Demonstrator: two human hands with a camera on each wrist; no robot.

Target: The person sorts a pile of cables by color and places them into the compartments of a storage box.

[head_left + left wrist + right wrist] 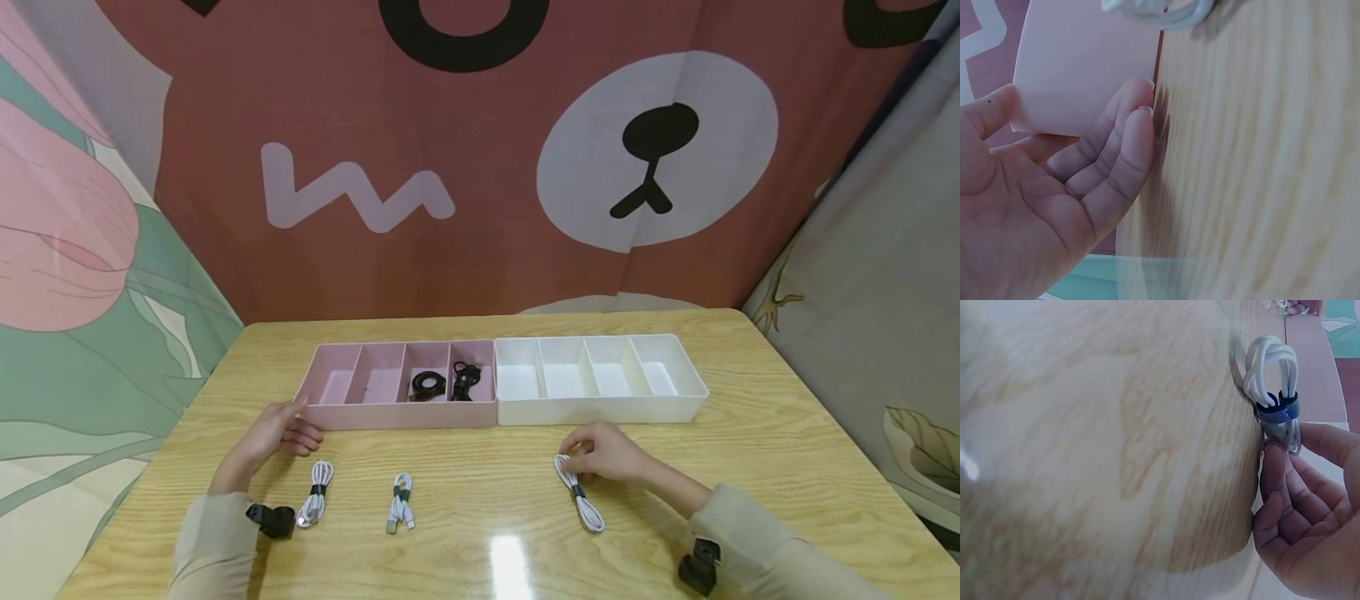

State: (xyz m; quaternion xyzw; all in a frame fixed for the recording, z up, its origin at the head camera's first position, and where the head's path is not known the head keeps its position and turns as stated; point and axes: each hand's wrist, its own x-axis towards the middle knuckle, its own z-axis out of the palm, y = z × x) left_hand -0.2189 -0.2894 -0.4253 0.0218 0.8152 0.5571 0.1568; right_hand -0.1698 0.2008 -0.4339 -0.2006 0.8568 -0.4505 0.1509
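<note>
My right hand lies on the wooden table in front of the white tray. Its thumb and fingers pinch the upper end of a coiled white cable bound with a dark strap; the cable lies flat on the table. My left hand rests open at the front left corner of the pink tray. In the left wrist view its thumb touches the tray wall and its fingers are relaxed, holding nothing.
Two more coiled white cables lie between my hands. The pink tray holds black cables in its two right compartments. The white tray's compartments show nothing inside. Fabric walls enclose the table on three sides.
</note>
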